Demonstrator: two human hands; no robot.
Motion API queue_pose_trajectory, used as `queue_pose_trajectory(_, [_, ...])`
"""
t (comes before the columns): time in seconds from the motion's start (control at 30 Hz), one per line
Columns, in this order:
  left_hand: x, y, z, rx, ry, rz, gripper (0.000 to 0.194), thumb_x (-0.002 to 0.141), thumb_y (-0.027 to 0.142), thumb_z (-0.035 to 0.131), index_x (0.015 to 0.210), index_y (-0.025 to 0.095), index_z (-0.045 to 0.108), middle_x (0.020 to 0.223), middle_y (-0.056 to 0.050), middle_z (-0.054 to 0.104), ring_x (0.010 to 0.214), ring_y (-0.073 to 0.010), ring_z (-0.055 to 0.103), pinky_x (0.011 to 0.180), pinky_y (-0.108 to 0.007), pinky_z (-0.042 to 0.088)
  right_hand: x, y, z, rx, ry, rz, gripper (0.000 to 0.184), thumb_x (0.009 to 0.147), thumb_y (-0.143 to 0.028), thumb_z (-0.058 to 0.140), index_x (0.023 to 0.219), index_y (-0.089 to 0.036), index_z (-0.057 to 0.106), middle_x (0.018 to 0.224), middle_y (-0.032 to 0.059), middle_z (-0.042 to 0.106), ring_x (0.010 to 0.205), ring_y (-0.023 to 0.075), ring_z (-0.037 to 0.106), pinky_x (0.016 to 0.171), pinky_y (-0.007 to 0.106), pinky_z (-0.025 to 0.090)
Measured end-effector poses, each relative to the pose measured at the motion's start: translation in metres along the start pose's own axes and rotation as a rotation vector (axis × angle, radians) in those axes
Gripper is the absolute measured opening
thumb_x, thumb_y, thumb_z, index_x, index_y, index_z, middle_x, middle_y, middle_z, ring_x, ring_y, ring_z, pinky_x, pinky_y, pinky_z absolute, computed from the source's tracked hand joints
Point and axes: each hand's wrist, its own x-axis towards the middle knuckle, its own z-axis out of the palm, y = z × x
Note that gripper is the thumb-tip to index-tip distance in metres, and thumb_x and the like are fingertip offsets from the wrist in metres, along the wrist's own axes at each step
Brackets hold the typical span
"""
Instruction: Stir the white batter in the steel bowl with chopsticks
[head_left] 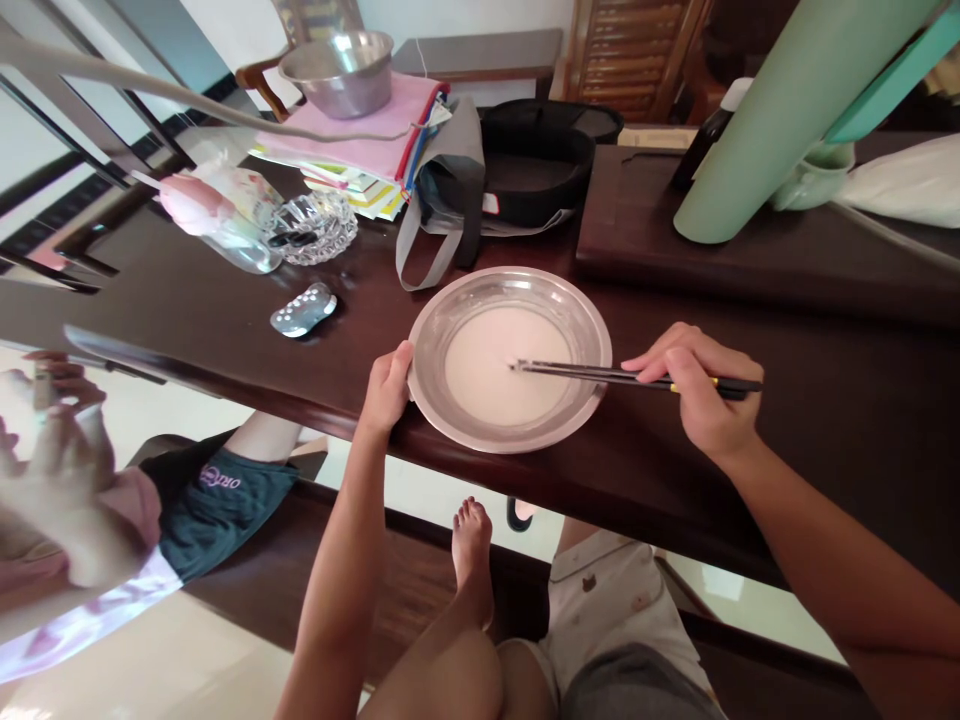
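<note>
A round steel bowl [427, 375] stands near the front edge of the dark wooden table, with a smooth whitish batter-like liquid [502, 400] in it. My left hand [388, 388] grips the bowl's left rim, thumb on top and the other fingers hidden beneath. In my right hand [705, 385] is a pair of dark chopsticks [600, 373], pointing left across the right rim. Their tips are at the middle of the liquid and have some white on them.
Behind the bowl lie a grey-black bag [536, 175] and a stack of books [360, 190] under another steel bowl [341, 75]. A glass ashtray [319, 230] and a game controller [304, 310] sit left. A tall green cylinder [787, 130] rises right. Another person's hands [67, 460] are lower left.
</note>
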Motion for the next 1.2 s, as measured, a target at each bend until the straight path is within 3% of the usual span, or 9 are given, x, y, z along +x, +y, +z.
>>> queue_pose_trajectory(0.13, [0.0, -0.0002, -0.0002, 0.01, 0.008, -0.009, 0.044, 0.086, 0.05, 0.044, 0.053, 0.021, 0.039, 0.053, 0.002, 0.035, 0.055, -0.0115, 0.031, 0.051, -0.025, 0.034, 0.0004, -0.001, 0.0013, -0.06, -0.139, -0.024, 0.023, 0.095, -0.021, 0.056, 0.078, -0.026, 0.071, 0.087, 0.0017, 0.078, 0.081, 0.0209, 0.068, 0.077, 0.042, 0.049])
queue_pose_trajectory(0.3, [0.0004, -0.0016, -0.0003, 0.012, -0.005, 0.009, 0.045, 0.087, 0.05, 0.043, 0.053, 0.021, 0.038, 0.053, 0.002, 0.036, 0.055, -0.0114, 0.032, 0.052, -0.025, 0.035, 0.0004, -0.0007, -0.0001, -0.026, 0.003, -0.01, 0.03, 0.097, -0.02, 0.051, 0.073, -0.026, 0.069, 0.077, 0.0008, 0.075, 0.069, 0.0184, 0.066, 0.069, 0.039, 0.047])
queue_pose_trajectory(0.47, [0.0009, -0.0028, -0.0001, 0.017, 0.009, 0.006, 0.045, 0.087, 0.05, 0.043, 0.053, 0.021, 0.037, 0.053, 0.002, 0.035, 0.055, -0.0114, 0.031, 0.051, -0.025, 0.033, 0.0005, -0.0014, 0.0019, -0.058, -0.148, -0.055, 0.021, 0.094, -0.019, 0.057, 0.079, -0.025, 0.071, 0.087, 0.0017, 0.078, 0.08, 0.0204, 0.069, 0.077, 0.042, 0.049])
queue_pose_trajectory(0.6, [0.0006, -0.0026, -0.0006, 0.009, 0.006, 0.003, 0.044, 0.087, 0.049, 0.043, 0.053, 0.021, 0.037, 0.053, 0.002, 0.035, 0.055, -0.0113, 0.031, 0.052, -0.025, 0.033, 0.0017, -0.0013, 0.0003, -0.021, -0.013, -0.034, 0.029, 0.096, -0.017, 0.052, 0.076, -0.026, 0.07, 0.077, 0.0015, 0.075, 0.072, 0.019, 0.065, 0.068, 0.039, 0.048])
queue_pose_trajectory(0.67, [0.0002, -0.0025, -0.0007, 0.002, -0.002, 0.002, 0.044, 0.087, 0.049, 0.043, 0.054, 0.021, 0.037, 0.053, 0.002, 0.034, 0.055, -0.0112, 0.031, 0.052, -0.025, 0.033, 0.0018, -0.0017, 0.0004, 0.018, -0.03, -0.031, 0.031, 0.097, -0.017, 0.05, 0.074, -0.026, 0.069, 0.075, 0.0011, 0.074, 0.07, 0.0189, 0.065, 0.066, 0.039, 0.048])
queue_pose_trajectory(0.77, [0.0001, -0.0027, -0.0004, 0.0, 0.004, 0.012, 0.044, 0.088, 0.048, 0.044, 0.054, 0.021, 0.036, 0.054, 0.003, 0.033, 0.054, -0.0111, 0.03, 0.052, -0.025, 0.033, 0.0016, -0.0018, 0.0019, -0.049, -0.126, -0.059, 0.023, 0.094, -0.017, 0.056, 0.078, -0.025, 0.07, 0.085, 0.0009, 0.077, 0.079, 0.0201, 0.068, 0.076, 0.041, 0.05])
queue_pose_trajectory(0.93, [0.0009, -0.0031, 0.0, 0.002, -0.002, 0.015, 0.045, 0.087, 0.05, 0.044, 0.054, 0.021, 0.037, 0.054, 0.002, 0.034, 0.054, -0.0113, 0.03, 0.052, -0.026, 0.033, 0.0018, -0.0013, 0.0006, -0.036, 0.016, 0.012, 0.029, 0.096, -0.02, 0.052, 0.073, -0.025, 0.069, 0.075, 0.0015, 0.074, 0.071, 0.0188, 0.066, 0.068, 0.039, 0.049])
queue_pose_trajectory(1.1, [0.0008, -0.0018, -0.0005, 0.007, 0.007, 0.006, 0.046, 0.086, 0.053, 0.045, 0.054, 0.021, 0.037, 0.053, 0.002, 0.034, 0.055, -0.0116, 0.03, 0.052, -0.026, 0.033, 0.0018, -0.0036, 0.0021, -0.076, -0.121, -0.057, 0.022, 0.093, -0.017, 0.056, 0.078, -0.025, 0.07, 0.085, 0.001, 0.077, 0.079, 0.0194, 0.068, 0.077, 0.041, 0.051])
queue_pose_trajectory(1.2, [0.0004, -0.0012, -0.0006, 0.009, 0.004, -0.004, 0.047, 0.086, 0.054, 0.045, 0.053, 0.021, 0.037, 0.053, 0.002, 0.034, 0.055, -0.0118, 0.031, 0.052, -0.026, 0.034, 0.0016, -0.0036, 0.0015, -0.067, -0.038, -0.018, 0.024, 0.095, -0.017, 0.055, 0.077, -0.025, 0.07, 0.082, 0.0013, 0.076, 0.077, 0.0188, 0.068, 0.073, 0.039, 0.05])
